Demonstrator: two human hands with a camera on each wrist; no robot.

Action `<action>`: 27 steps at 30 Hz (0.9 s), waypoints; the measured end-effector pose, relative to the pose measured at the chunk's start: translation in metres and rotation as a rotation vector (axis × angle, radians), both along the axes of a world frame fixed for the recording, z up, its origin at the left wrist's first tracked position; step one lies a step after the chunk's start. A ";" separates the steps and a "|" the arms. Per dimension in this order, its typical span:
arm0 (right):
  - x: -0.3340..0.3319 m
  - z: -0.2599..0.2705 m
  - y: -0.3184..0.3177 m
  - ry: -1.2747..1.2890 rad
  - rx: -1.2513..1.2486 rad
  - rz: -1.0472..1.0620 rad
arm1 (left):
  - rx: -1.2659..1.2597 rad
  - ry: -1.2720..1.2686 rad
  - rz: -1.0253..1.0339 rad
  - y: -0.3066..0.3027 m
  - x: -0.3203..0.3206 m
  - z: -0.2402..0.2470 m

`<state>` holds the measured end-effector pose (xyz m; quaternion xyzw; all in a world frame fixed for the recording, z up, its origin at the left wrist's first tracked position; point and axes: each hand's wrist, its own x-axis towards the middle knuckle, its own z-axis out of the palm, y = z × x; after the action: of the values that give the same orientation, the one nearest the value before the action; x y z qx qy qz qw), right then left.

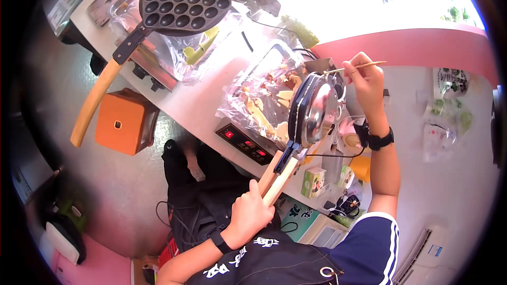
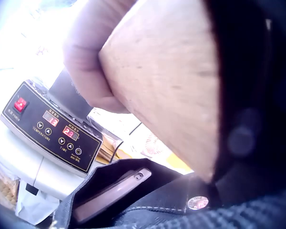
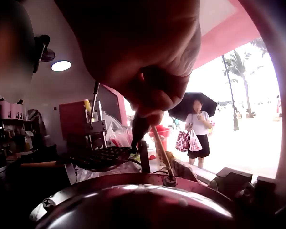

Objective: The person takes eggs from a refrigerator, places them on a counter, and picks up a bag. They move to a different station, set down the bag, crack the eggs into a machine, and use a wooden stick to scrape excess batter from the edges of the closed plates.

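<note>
In the head view, my left hand (image 1: 251, 214) grips the paired wooden handles (image 1: 280, 182) of a round hinged waffle pan (image 1: 319, 113). The pan stands tilted with its two metal halves together and a pale line along the seam. My right hand (image 1: 367, 84) pinches a thin wooden stick (image 1: 376, 63) between thumb and fingers, above the far rim. From the right wrist, the stick (image 3: 161, 148) slants down to a screw on the pan's rim, over the shiny domed back. A broad wooden handle (image 2: 167, 76) fills much of the left wrist view, fingers wrapped round its side.
Below the pan is a heater with a lit control panel (image 1: 244, 144). Beside it lies a plastic-lined tray with waffle scraps (image 1: 259, 113). Another dimpled waffle pan (image 1: 182, 0) is at the upper left, its handle (image 1: 90, 105) jutting past the counter above an orange stool (image 1: 119, 124).
</note>
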<state>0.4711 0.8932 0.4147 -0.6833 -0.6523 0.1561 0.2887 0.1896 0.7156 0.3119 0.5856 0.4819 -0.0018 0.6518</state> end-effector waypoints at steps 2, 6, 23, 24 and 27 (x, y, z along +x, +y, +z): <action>0.029 -0.013 -0.001 -0.007 -0.040 -0.039 | 0.002 0.009 0.001 0.001 0.001 0.000; 0.045 -0.025 0.012 -0.001 -0.149 -0.076 | 0.009 0.020 -0.021 0.001 0.003 0.000; -0.042 0.041 -0.043 0.006 -0.047 0.034 | -0.102 -0.113 -0.008 0.005 -0.004 -0.020; -0.039 0.041 -0.057 -0.039 0.069 0.014 | -0.089 -0.093 -0.021 0.007 -0.006 -0.028; -0.039 0.044 -0.116 0.135 0.267 -0.215 | -0.152 -0.267 -0.061 0.010 -0.013 -0.045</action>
<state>0.4317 0.7777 0.4591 -0.6926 -0.5697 0.0819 0.4347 0.1767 0.7260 0.2664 0.5440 0.3713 0.0197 0.7522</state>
